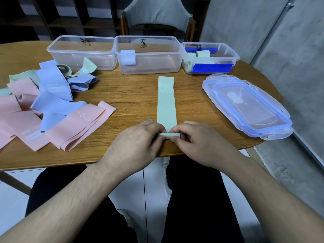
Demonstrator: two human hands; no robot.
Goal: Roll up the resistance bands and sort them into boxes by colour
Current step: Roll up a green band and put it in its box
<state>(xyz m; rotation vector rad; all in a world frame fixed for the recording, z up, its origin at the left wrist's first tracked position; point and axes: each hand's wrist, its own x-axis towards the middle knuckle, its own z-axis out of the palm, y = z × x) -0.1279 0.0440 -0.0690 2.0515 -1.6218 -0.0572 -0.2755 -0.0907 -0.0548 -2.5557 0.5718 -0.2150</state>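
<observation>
A green band (166, 102) marked 30 LB lies flat on the table, running away from me. Its near end is curled into a small tight roll, and both my left hand (138, 137) and my right hand (198, 137) pinch that roll by its ends. A loose pile of pink, blue and green bands (43, 102) covers the table's left side. Three clear boxes stand in a row at the back: the left box (82, 53) holds nothing visible, the middle box (149, 55) holds one rolled light-blue band (128, 57), the right box (210, 57) holds rolled green bands.
A stack of clear lids with blue seals (249, 107) lies at the right near the table's curved edge. A chair (157, 14) stands behind the boxes. The wooden table's front edge (52, 160) runs just under my wrists. A grey wall is at the right.
</observation>
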